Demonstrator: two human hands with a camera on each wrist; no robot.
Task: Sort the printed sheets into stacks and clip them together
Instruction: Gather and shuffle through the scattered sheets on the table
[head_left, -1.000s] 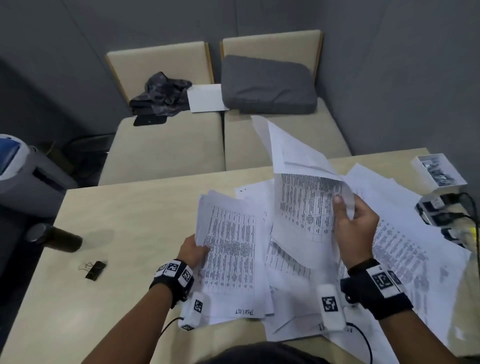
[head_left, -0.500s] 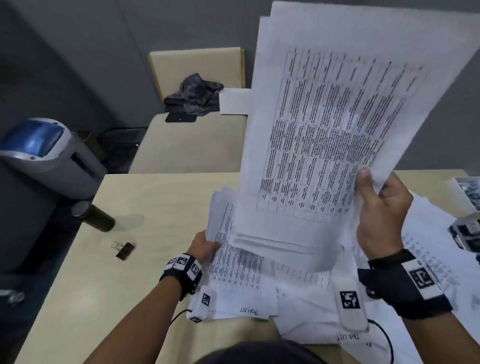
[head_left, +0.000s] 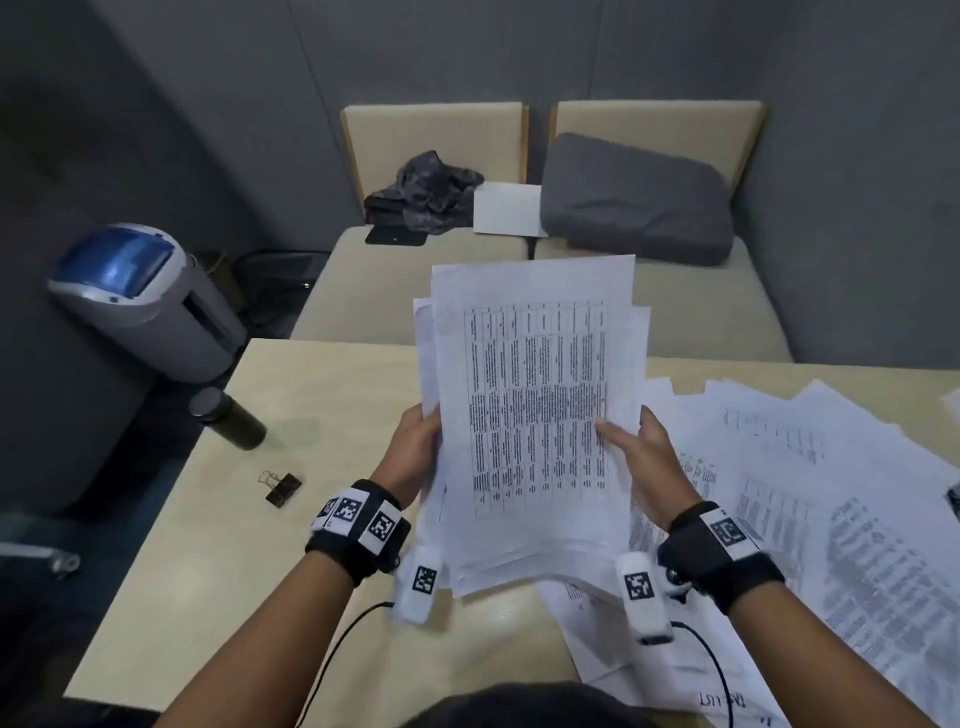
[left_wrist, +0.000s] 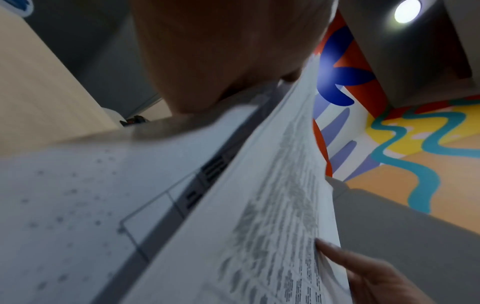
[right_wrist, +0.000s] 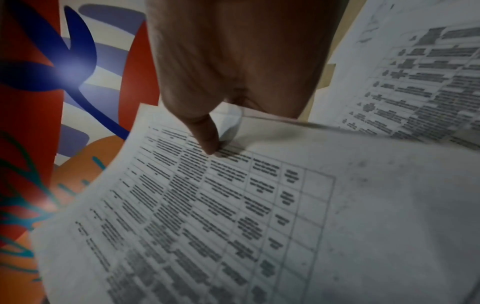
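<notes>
A stack of printed sheets (head_left: 535, 415) with tables of text is held upright above the table, its lower edge near the tabletop. My left hand (head_left: 415, 447) grips its left edge and my right hand (head_left: 639, 452) grips its right edge, thumb on the front page. The left wrist view shows the stack (left_wrist: 272, 216) edge-on under my palm. In the right wrist view my thumb (right_wrist: 207, 139) presses on the top page (right_wrist: 233, 216). Several loose printed sheets (head_left: 810, 493) lie spread over the table's right side. A black binder clip (head_left: 283, 488) lies on the table to the left.
A dark cylindrical bottle (head_left: 228, 421) stands near the table's (head_left: 291, 395) left edge. A grey and blue machine (head_left: 140, 296) sits beyond that edge. Two beige seats behind the table hold a grey cushion (head_left: 634, 202), dark cloth (head_left: 431, 192) and a white sheet (head_left: 506, 210).
My right hand brought the raised sheets down and to the centre. My left hand left the pile on the table and took the stack's left edge; both hands now hold one gathered stack.
</notes>
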